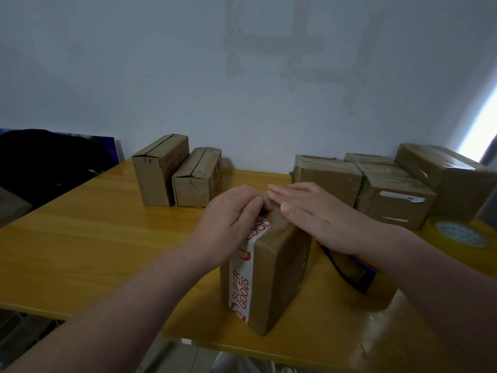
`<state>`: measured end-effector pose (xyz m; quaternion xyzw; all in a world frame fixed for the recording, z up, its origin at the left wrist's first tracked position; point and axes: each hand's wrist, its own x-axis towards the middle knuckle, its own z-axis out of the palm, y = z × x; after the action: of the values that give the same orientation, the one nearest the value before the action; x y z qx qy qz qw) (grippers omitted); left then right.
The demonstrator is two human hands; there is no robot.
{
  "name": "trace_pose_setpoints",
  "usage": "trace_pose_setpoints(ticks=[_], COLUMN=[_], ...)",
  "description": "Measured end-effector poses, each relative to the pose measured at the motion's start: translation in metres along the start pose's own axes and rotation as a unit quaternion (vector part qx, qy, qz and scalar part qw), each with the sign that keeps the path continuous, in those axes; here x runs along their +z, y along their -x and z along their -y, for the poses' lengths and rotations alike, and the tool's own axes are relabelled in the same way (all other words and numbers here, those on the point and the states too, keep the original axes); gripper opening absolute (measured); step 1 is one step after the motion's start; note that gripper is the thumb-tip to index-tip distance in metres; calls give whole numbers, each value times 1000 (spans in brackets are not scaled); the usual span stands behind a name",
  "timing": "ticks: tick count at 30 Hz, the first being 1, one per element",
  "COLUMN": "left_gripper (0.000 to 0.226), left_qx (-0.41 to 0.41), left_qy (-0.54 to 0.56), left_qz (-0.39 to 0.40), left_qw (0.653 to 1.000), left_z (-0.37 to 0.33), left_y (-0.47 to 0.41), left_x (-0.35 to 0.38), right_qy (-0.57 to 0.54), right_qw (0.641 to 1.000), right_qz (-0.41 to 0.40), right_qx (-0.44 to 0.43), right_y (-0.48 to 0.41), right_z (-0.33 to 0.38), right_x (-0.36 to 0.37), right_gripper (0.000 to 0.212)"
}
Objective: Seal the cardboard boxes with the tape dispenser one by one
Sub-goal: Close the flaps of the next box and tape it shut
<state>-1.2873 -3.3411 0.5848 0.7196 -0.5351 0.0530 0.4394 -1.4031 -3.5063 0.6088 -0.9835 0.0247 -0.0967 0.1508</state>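
While the box (pixel 277 278) stands on end at 6 o'clock near the table (pixel 94 238) edge, your left hand (pixel 228 219) curls its fingers onto the tape (pixel 240 281) at the top, seemingly pinching it down; your right hand (pixel 309 211) lies flat, fingers straight, likely steadying the lid; the dispenser (pixel 349 275) rests at the box's 3 o'clock, within reach; two boxes (pixel 158 173) at 11 o'clock look unsealed.

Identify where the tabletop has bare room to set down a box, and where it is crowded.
Free: the wide left stretch of table, in front of the two back-left boxes. Crowded: the right side, with clustered boxes, tape roll and dispenser.
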Motion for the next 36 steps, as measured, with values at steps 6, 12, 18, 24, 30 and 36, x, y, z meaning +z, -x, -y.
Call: trace_pose_setpoints(ticks=[6,12,18,24,30,36], left_gripper=[36,34,32,32,33,35], left_qx=[-9,-21,-30,-27,-31,-32], left_qy=[-6,4,12,12,25,5], left_qz=[-7,-4,1,-5,-4,-19], left_qw=[1000,1000,999,1000,999,999], left_z=[-4,-6,-9,-10,-9,-11], left_y=[-1,0,0,-1,-1,0], left_x=[-1,-3,-1,-1,0,3], right_qy=[-2,-82,36,72,41,-17], right_qw=[1000,989,980,970,963,974], right_qz=[-1,-125,-194,-230,-263,-206], right_qx=[-12,20,14,-21,-41,97], right_y=[9,28,41,49,59,58], right_z=[11,11,0,5,9,12], right_x=[2,-8,16,27,50,79], right_gripper=[62,61,65,59,62,76])
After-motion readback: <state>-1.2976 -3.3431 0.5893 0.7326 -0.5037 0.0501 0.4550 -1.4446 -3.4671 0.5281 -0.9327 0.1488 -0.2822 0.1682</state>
